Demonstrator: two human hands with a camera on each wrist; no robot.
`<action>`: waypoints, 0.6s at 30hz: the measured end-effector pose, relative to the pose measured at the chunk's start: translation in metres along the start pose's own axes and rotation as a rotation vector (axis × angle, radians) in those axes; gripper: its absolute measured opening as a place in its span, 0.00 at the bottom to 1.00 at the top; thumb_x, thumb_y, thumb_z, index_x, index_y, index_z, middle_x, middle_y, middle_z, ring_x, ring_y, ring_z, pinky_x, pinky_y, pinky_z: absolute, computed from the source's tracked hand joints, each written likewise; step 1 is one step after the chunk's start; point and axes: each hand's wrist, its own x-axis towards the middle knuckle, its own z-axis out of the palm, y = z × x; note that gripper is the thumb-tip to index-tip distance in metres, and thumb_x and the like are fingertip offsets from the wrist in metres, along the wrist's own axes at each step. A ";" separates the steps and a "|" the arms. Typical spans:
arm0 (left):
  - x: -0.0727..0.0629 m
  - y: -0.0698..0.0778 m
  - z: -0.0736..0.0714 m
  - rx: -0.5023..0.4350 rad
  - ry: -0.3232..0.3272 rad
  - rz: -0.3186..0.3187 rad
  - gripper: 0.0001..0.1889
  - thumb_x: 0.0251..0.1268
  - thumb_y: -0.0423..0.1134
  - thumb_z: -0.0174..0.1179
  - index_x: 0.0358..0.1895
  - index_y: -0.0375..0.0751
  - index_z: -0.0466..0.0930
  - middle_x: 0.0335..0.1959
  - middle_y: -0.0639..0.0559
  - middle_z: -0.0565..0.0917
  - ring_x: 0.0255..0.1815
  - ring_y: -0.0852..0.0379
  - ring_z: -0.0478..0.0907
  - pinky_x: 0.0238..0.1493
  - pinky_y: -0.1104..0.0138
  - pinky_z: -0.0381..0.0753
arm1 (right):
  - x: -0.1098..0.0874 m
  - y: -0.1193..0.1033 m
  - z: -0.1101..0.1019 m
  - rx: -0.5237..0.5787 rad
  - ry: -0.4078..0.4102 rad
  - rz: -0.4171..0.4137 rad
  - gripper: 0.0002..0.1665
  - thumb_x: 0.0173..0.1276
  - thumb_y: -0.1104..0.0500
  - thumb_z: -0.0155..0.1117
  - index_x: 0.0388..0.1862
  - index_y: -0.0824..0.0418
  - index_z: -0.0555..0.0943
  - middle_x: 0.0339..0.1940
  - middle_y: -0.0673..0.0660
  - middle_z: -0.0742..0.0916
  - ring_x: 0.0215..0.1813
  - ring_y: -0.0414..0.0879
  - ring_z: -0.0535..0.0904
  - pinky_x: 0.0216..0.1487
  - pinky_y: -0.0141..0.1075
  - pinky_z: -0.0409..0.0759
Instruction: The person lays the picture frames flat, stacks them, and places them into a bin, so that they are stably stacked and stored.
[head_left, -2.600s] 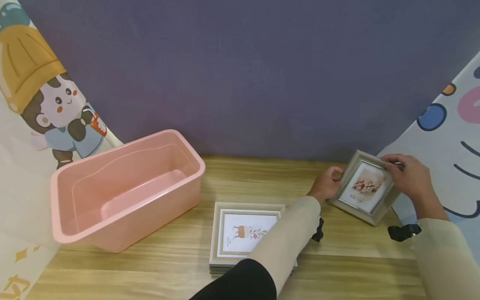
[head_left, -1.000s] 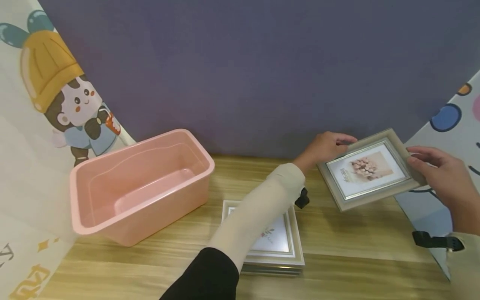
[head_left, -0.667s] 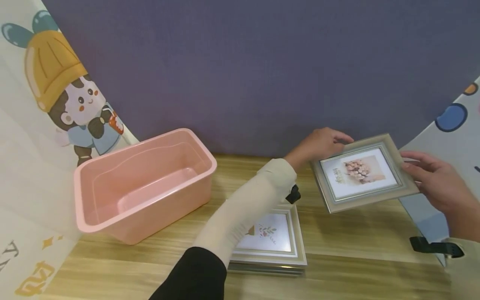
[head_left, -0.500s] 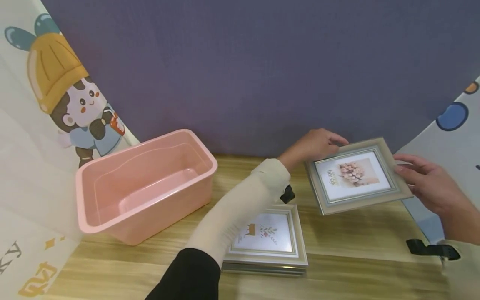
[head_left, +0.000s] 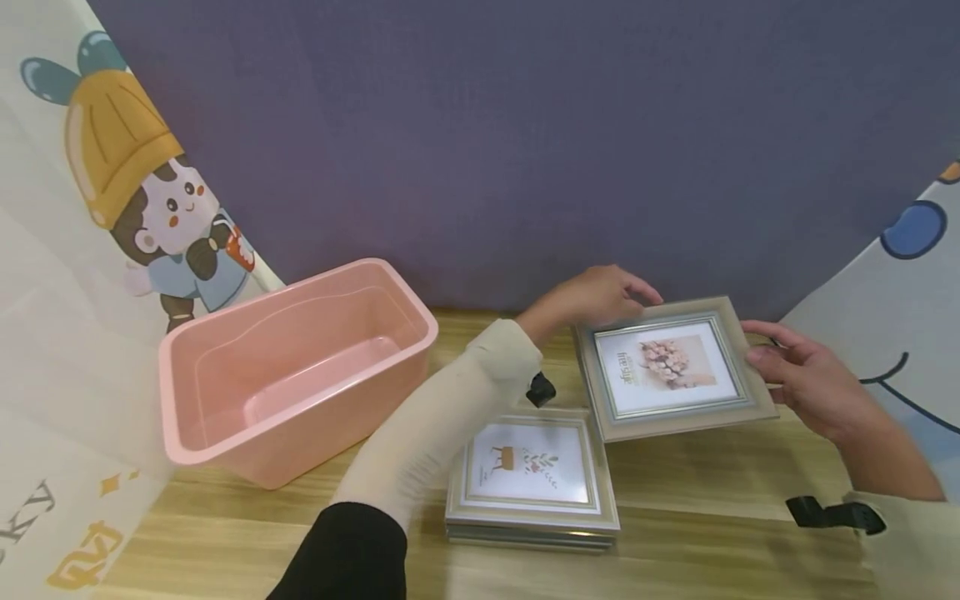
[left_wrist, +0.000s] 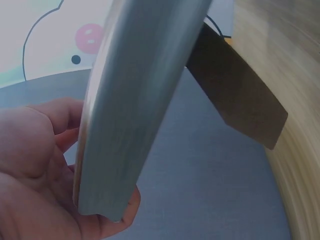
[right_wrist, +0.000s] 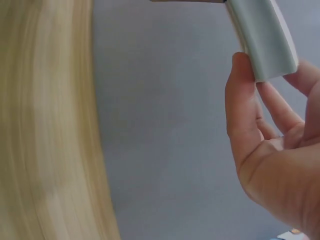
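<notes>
Both hands hold a beige picture frame [head_left: 667, 367] with a flower print, above the table at its right side. My left hand [head_left: 596, 296] grips its far left corner. My right hand [head_left: 813, 379] pinches its right edge between thumb and fingers. In the left wrist view, the frame's edge [left_wrist: 130, 110] lies in the curled fingers, and a brown stand leg [left_wrist: 240, 90] sticks out from its back. The right wrist view shows one end of the frame [right_wrist: 265, 40] between thumb and fingers. A stack of similar picture frames [head_left: 532, 475], with a deer print on top, lies close in front.
A pink plastic bin [head_left: 300, 375], with nothing visible inside, stands on the left of the wooden table [head_left: 697, 517]. A dark blue-grey panel [head_left: 510, 150] rises behind the table. Printed cartoon sheets flank both sides, one with a child in a yellow hat [head_left: 123, 150].
The held picture frame has turned so its print lies sideways, then moved left and nearer to the stack. Both hands travel with it. The head view has shifted slightly.
</notes>
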 end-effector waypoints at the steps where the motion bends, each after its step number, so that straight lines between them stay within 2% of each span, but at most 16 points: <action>1: -0.002 -0.001 -0.001 0.003 -0.006 -0.006 0.18 0.78 0.46 0.53 0.66 0.65 0.80 0.70 0.64 0.78 0.71 0.64 0.72 0.65 0.71 0.73 | 0.001 0.000 0.004 -0.007 -0.001 -0.002 0.26 0.81 0.66 0.50 0.67 0.40 0.73 0.47 0.40 0.88 0.42 0.38 0.88 0.32 0.37 0.86; 6: -0.016 -0.010 -0.006 0.027 -0.022 -0.004 0.19 0.78 0.44 0.52 0.66 0.64 0.79 0.70 0.62 0.77 0.71 0.62 0.72 0.66 0.69 0.73 | 0.003 -0.003 0.023 0.012 -0.022 0.010 0.26 0.81 0.65 0.51 0.68 0.40 0.72 0.47 0.40 0.89 0.41 0.40 0.88 0.31 0.38 0.87; 11: -0.033 -0.020 -0.010 0.019 -0.020 0.028 0.19 0.77 0.42 0.52 0.66 0.59 0.80 0.68 0.60 0.79 0.68 0.62 0.75 0.64 0.70 0.74 | 0.001 -0.004 0.042 0.137 -0.093 0.001 0.27 0.81 0.67 0.48 0.69 0.42 0.72 0.47 0.46 0.90 0.39 0.44 0.90 0.30 0.39 0.88; 16: -0.049 -0.028 -0.011 -0.004 -0.041 0.040 0.20 0.78 0.41 0.50 0.67 0.56 0.79 0.69 0.57 0.79 0.70 0.60 0.74 0.67 0.67 0.74 | -0.001 -0.003 0.059 0.244 -0.153 0.009 0.28 0.81 0.69 0.46 0.70 0.43 0.72 0.47 0.50 0.90 0.39 0.47 0.90 0.31 0.40 0.88; 18: -0.055 -0.031 -0.012 -0.009 -0.047 0.049 0.20 0.78 0.41 0.50 0.68 0.55 0.79 0.69 0.57 0.79 0.70 0.59 0.74 0.68 0.67 0.74 | -0.002 -0.004 0.066 0.260 -0.153 0.026 0.27 0.81 0.68 0.46 0.69 0.43 0.72 0.47 0.50 0.90 0.39 0.47 0.90 0.31 0.40 0.88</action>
